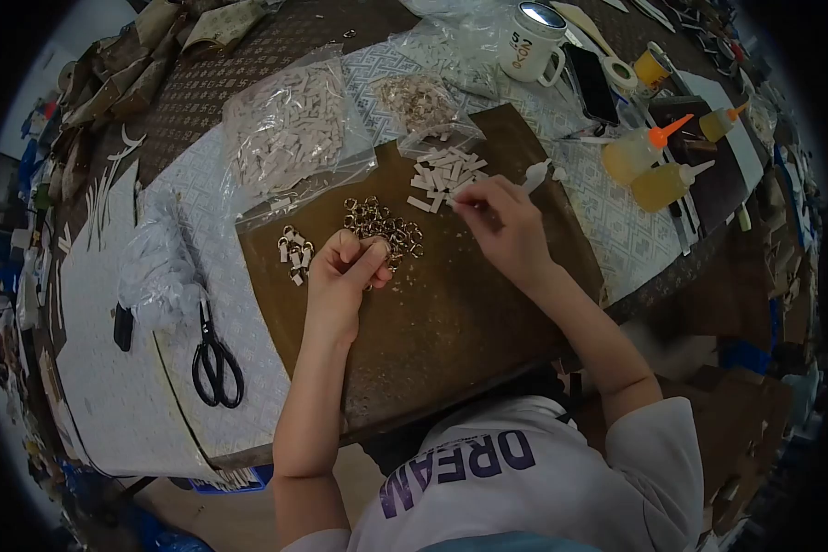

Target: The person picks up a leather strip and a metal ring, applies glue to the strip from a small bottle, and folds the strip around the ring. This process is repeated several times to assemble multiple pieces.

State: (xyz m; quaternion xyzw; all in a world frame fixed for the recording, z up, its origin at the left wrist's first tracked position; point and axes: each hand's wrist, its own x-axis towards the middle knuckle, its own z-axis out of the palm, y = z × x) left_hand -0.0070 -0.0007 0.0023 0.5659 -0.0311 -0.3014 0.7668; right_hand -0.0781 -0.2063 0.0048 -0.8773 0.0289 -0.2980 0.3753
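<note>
My left hand (351,261) is closed in a pinch at the near side of a pile of small gold-coloured metal rings (368,213). What its fingertips hold is mostly hidden. My right hand (508,228) has thumb and forefinger pressed together beside a loose heap of short white strips (443,171); anything between them is too small to make out. Left of the rings lies a small group of rings with white tabs (294,252) on them. All these piles rest on a dark brown mat (432,340).
Behind the mat lie a clear bag of white strips (290,133) and a bag of small pieces (419,103). Black-handled scissors (217,368) are at left. An orange-tipped bottle (630,156), a yellow glue bottle (661,187), a phone (591,85) and a white mug (530,44) stand or lie at right.
</note>
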